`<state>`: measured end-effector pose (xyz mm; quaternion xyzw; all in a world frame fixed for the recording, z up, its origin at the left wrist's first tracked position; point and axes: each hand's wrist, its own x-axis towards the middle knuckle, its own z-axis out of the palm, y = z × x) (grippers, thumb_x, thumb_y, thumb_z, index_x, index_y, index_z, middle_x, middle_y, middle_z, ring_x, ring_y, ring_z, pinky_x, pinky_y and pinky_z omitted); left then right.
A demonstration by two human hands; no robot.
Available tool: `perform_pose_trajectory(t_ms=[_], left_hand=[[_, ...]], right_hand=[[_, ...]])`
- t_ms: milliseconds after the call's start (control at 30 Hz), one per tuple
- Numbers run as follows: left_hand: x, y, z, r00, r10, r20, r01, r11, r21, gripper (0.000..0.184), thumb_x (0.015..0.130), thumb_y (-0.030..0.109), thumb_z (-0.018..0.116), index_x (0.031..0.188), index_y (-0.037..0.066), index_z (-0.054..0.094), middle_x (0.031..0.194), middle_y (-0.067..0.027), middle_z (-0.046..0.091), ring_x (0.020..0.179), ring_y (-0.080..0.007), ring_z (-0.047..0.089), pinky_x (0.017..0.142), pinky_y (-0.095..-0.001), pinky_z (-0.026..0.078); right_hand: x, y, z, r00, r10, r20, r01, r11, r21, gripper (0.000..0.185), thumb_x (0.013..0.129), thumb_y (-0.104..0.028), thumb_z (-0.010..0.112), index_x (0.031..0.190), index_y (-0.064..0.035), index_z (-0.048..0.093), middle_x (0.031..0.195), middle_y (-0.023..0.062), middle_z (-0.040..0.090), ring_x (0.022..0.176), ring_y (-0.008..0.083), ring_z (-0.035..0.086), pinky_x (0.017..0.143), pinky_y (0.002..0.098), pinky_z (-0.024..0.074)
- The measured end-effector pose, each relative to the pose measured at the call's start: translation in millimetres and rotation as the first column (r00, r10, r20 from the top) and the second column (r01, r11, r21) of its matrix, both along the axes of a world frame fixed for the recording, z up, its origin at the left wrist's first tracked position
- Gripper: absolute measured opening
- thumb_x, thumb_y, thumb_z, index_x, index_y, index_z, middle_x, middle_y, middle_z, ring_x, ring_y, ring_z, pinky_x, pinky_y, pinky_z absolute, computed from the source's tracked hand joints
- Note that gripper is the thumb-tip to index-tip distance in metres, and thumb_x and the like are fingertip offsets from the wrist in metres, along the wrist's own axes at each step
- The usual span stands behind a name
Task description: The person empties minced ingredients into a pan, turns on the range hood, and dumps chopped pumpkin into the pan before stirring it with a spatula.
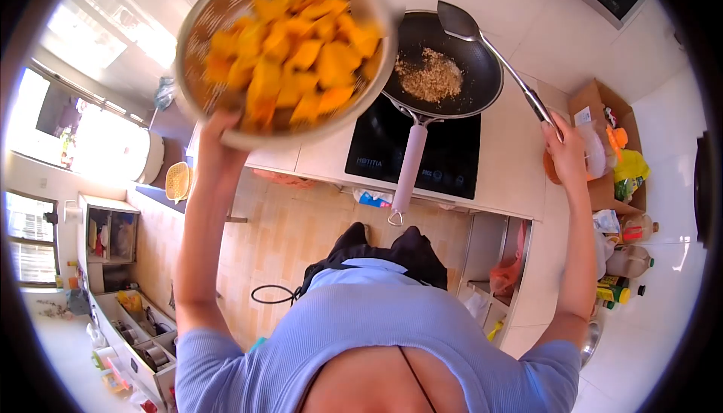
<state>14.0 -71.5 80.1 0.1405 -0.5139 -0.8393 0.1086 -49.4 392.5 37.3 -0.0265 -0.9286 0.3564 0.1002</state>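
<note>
Blue ribbed cloth of my shirt (376, 315) lies closest to my view. On the left, my left grip (224, 123) is closed on the near rim of a perforated metal colander (215, 23), raised and heaped with orange chunks (301, 59); lowering it close over the pan before tipping, and tipping gradually, should limit spills and splashes. To its right, the dark frying pan (483, 74) sits on the black cooktop (369, 138), brown minced bits (433, 76) gathered mid-pan. Its pale purple handle (410, 164) points toward me, unheld, so I judge gentle pushes are best lest it swing. Farthest right, my right grip (566, 149) wraps the handle of a spatula (457, 21), its blade over the far rim; whether they touch, I cannot tell.
</note>
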Motion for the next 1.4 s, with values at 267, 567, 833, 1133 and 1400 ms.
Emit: perform_pose_trajectory(t_ms=[267,567,833,1133,1400], left_hand=[[-169,69,0,0.943,-0.308,0.128,0.333,0.848,-0.411,0.042,0.073,0.007,0.046,0.113,-0.006,0.040,0.113,-0.0218,0.047,0.090,-0.0287,0.059,0.072,-0.0426,0.056],[-230,90,-4,0.993,-0.121,0.014,0.091,0.662,-0.744,0.070,0.073,0.006,0.045,0.131,0.011,0.006,0.111,-0.0210,0.047,0.082,-0.0324,0.060,0.050,-0.0418,0.055],[-236,99,0,0.982,-0.024,-0.185,-0.160,0.402,-0.902,0.072,0.075,0.008,0.047,0.135,0.008,0.006,0.121,-0.0256,0.038,0.088,-0.0387,0.057,0.065,-0.0421,0.053],[-187,97,-9,0.814,-0.306,-0.494,-0.473,0.144,-0.869,0.077,0.074,0.000,0.046,0.138,0.011,0.004,0.127,-0.0241,0.032,0.102,-0.0415,0.050,0.085,-0.0436,0.045],[-135,111,1,0.900,-0.357,-0.249,0.358,0.933,-0.044,0.034,0.075,0.005,0.044,0.105,-0.009,0.037,0.104,-0.0185,0.047,0.094,-0.0334,0.054,0.082,-0.0504,0.049]], right_hand=[[37,16,-53,0.962,0.017,-0.272,-0.005,0.999,0.045,0.029,0.083,-0.015,0.057,0.111,-0.0068,0.056,0.072,0.0167,0.058,0.058,0.0283,0.053,0.057,0.0343,0.0422],[33,14,-55,0.943,0.005,-0.334,0.061,0.980,0.188,0.032,0.080,-0.015,0.058,0.111,-0.0087,0.055,0.074,0.0167,0.057,0.067,0.0329,0.058,0.060,0.0407,0.0448],[14,9,-28,0.948,0.064,-0.313,0.081,0.900,0.429,0.032,0.080,-0.015,0.058,0.111,-0.0086,0.054,0.072,0.0153,0.055,0.066,0.0326,0.059,0.059,0.0406,0.0475],[-6,-55,-88,0.944,-0.040,-0.328,0.176,0.900,0.398,0.042,0.078,-0.015,0.059,0.117,-0.0042,0.046,0.083,0.0161,0.054,0.075,0.0323,0.057,0.061,0.0392,0.0490],[48,-80,-93,0.790,-0.110,-0.603,0.249,0.957,0.151,0.054,0.078,-0.014,0.060,0.125,-0.0023,0.037,0.106,0.0198,0.051,0.095,0.0359,0.050,0.085,0.0415,0.0419]])
